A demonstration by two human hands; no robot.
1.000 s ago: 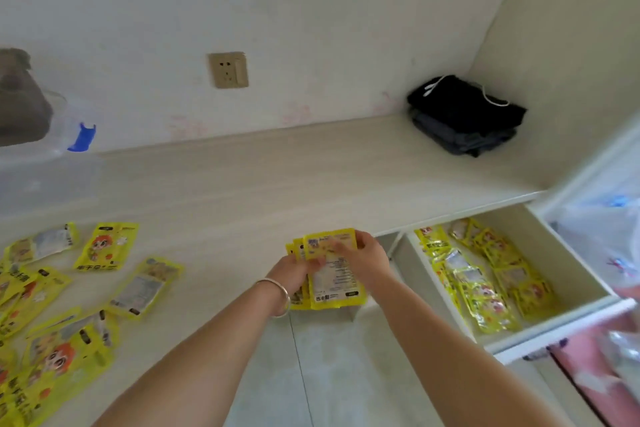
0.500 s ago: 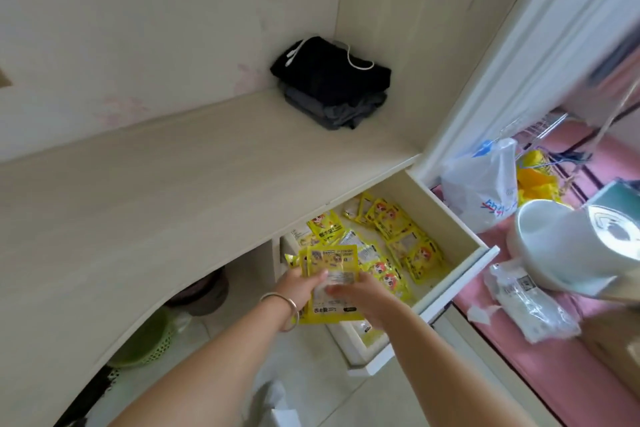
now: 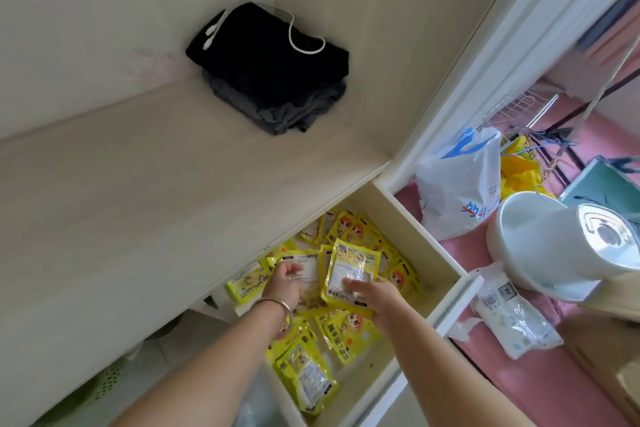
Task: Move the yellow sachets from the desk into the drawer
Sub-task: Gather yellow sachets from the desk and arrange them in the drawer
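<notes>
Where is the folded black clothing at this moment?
In the head view, the folded black clothing lies on the desk in its far corner against the walls, up and behind the open drawer, with a white cord on it.

sachet print (image 3: 349, 270): too small to read | green basket (image 3: 104, 383) left of hands: half under tabletop (image 3: 138, 204) | drawer (image 3: 446, 291) front: cut off below

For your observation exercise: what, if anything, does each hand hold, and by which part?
Right hand holds a flat yellow plastic sachet by its bottom edge; left hand holds nothing.
</notes>
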